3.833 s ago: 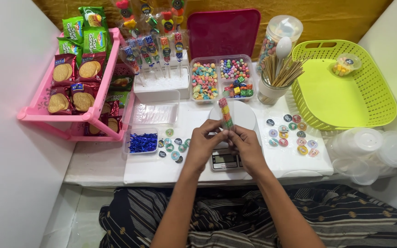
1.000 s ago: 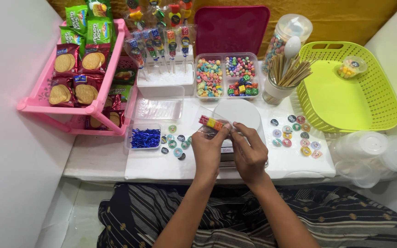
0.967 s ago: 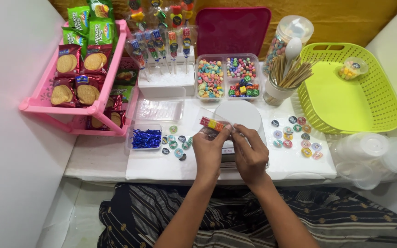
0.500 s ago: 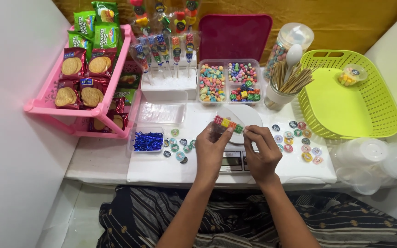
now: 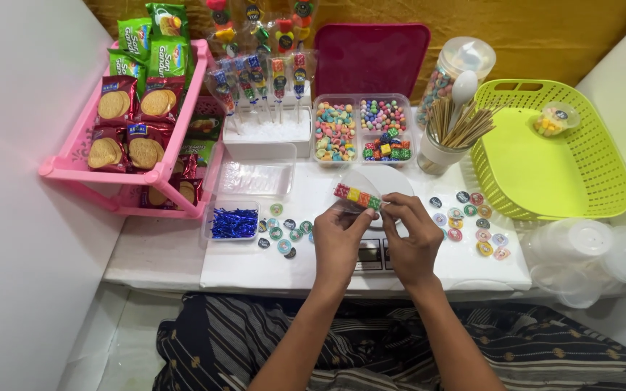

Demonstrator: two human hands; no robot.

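My left hand [image 5: 338, 239] and right hand [image 5: 412, 242] were close together over the middle of the desk [image 5: 465, 264], near its front edge, above the kitchen scale [image 5: 372, 255]. Both pinched the candy skewer [image 5: 357, 196]: left fingers under its middle, right fingertips closed on its right end. The skewer was a short row of red, yellow, orange and green sugared cubes in a clear wrapper. Its long axis lay nearly level, running left to right, tilted slightly down toward my right hand.
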